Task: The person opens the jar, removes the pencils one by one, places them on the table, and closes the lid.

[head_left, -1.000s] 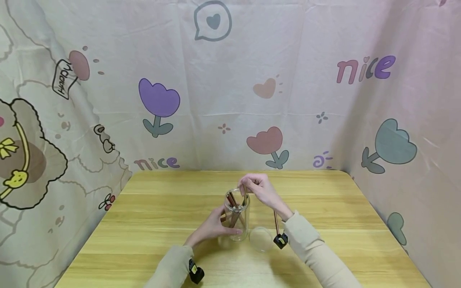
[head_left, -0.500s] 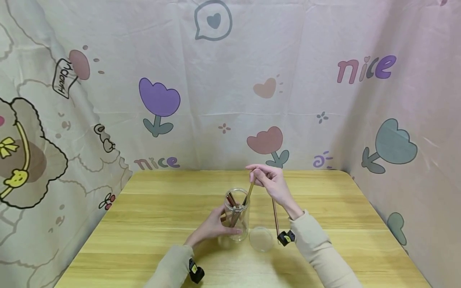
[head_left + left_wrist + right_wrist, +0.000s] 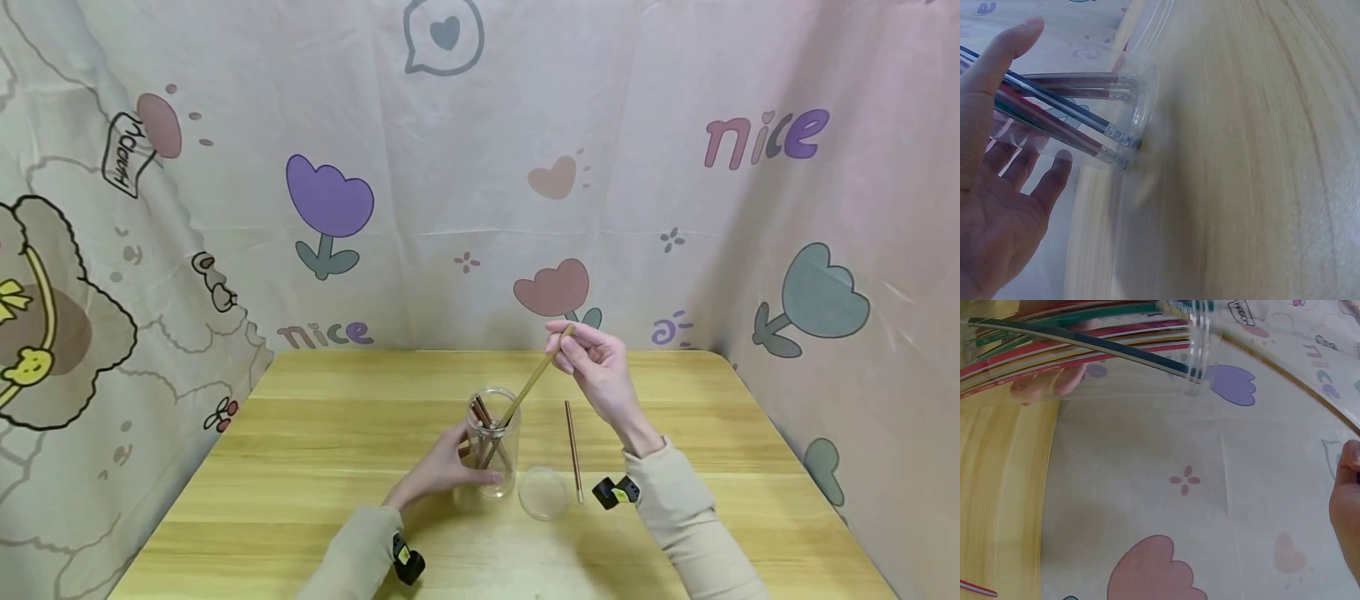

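My left hand grips a clear jar standing on the table, thumb in front and fingers behind. Inside lean several pencils, striped red, green and dark blue, with their ferrule ends down on the jar's bottom in the left wrist view. Thumb and fingertips of my right hand pinch a gold-coloured pencil by its upper end. It slants up to the right out of the mouth, its lower end still within the jar's rim in the right wrist view.
Right of the jar, a round clear lid lies flat on the wooden table. Beyond it lies one reddish-brown pencil. A printed cloth hangs behind the table and along both sides.
My right hand has risen and moved right, drawing the gold-coloured pencil partly out of the jar. My left hand has kept its grip on the jar in place.
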`<action>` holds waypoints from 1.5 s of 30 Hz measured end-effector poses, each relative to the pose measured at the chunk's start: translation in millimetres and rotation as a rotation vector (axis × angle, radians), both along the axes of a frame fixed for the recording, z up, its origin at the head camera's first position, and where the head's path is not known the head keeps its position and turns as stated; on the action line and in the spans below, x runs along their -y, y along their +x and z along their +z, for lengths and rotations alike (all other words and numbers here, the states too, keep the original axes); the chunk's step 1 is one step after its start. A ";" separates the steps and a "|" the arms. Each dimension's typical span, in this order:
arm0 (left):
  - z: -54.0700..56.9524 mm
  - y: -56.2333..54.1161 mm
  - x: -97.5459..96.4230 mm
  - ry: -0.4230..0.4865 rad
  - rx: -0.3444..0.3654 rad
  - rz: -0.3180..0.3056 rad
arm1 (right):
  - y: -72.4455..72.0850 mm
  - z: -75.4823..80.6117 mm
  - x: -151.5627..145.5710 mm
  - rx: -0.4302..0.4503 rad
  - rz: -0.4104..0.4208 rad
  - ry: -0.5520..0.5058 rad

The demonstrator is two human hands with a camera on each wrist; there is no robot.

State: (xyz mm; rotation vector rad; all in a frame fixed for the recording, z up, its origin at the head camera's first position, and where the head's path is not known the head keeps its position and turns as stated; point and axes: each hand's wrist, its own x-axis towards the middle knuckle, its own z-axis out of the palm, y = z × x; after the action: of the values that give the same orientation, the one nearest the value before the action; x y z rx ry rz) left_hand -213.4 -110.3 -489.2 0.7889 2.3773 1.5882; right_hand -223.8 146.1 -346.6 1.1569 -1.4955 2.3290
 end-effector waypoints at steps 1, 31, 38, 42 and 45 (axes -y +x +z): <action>0.0 -0.2 0.0 0.000 -0.002 0.000 | 0.1 1.0 -1.1 0.008 -0.012 -0.014; -1.2 -0.2 0.4 -0.001 -0.012 -0.002 | -10.1 -2.0 -35.8 0.230 -0.177 -0.375; -2.1 -0.5 -0.7 0.003 -0.009 -0.005 | -19.6 -30.5 -47.0 0.392 -0.326 -0.213; -2.1 -0.3 -0.8 0.004 -0.004 -0.005 | -25.9 -55.0 -54.8 0.474 -0.369 -0.142; -1.4 0.1 -0.8 0.004 -0.004 -0.005 | -31.0 -73.1 -58.8 0.511 -0.397 -0.080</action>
State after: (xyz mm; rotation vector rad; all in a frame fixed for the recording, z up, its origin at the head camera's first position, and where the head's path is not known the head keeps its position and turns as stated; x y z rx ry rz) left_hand -213.3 -109.6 -490.6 0.7985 2.3741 1.5916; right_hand -254.8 205.0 -419.8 0.2070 -1.5686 2.4596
